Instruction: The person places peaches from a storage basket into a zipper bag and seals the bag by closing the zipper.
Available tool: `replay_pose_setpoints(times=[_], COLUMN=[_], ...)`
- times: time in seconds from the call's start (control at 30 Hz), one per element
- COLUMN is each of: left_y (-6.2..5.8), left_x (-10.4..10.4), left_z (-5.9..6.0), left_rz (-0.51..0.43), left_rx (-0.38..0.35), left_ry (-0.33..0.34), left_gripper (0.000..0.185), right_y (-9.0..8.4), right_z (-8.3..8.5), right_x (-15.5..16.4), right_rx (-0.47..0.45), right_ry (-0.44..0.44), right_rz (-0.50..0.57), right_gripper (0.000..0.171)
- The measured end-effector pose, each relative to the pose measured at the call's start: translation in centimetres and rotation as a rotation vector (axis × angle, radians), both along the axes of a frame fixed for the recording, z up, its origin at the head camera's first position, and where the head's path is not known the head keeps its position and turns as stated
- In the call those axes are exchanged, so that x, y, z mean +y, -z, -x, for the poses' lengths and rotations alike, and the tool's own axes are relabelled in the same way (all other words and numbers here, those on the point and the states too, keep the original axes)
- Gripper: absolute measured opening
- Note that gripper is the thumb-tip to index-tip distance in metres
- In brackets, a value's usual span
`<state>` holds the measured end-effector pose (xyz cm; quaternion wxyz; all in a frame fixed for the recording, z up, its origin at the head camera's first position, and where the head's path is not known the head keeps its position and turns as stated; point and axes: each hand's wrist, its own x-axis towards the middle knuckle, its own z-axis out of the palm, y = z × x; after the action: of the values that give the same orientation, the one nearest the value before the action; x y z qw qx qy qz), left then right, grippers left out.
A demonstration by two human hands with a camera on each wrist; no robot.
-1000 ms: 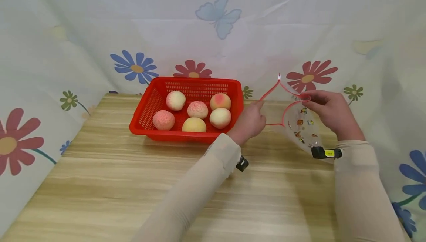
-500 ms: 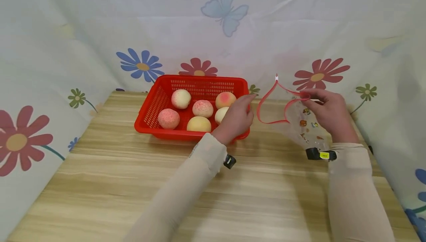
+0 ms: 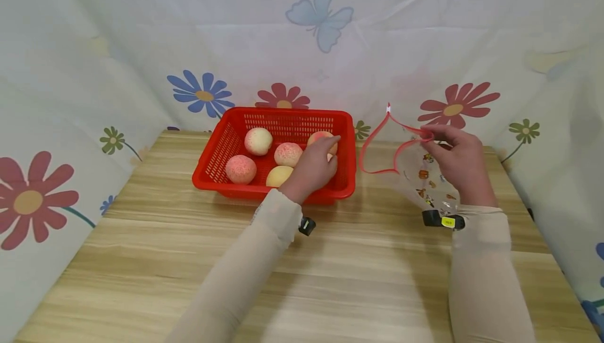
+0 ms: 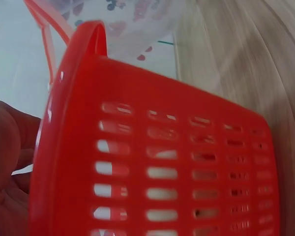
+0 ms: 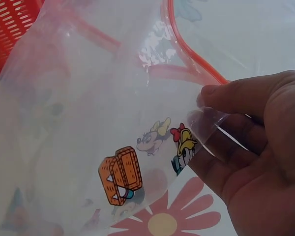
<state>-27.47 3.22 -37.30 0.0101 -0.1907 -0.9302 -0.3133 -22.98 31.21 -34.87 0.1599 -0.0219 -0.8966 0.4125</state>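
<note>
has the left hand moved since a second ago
Yes. The left hand has swung left, away from the clear bag and over the red basket, where its fingers now reach the peaches at the right end.

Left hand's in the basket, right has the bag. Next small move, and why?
Probably curl the left hand around the peach under its fingers and lift it. The hand already rests on that fruit inside the red basket, while the right hand pinches the clear bag by its red rim, mouth open toward the basket.
</note>
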Motion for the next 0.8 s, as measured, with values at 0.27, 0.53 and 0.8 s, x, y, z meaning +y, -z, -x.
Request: replay_pose_setpoints(times=[0.27,0.53,0.8], left_y=[0.3,0.8,1.2], left_x=[-0.9,-1.1,-0.9], left_z=[0.7,1.7,2.3], left_rz=[0.086,0.177,0.192], left_rx=[-0.077,-0.127,-0.198], left_ry=[-0.019,-0.002,0.0], left_gripper=[0.061,0.069,0.079], right_y=[0.3,0.5,0.6], right_z=[0.1,0.3,0.1], right_x=[-0.7,-1.3,-1.6], right_rx=[0.011,0.024,0.041], right_ry=[-0.036,-0.085,-0.09], right_rz=[-0.023,-0.017,-0.003], right_gripper=[0.038,0.039,0.038])
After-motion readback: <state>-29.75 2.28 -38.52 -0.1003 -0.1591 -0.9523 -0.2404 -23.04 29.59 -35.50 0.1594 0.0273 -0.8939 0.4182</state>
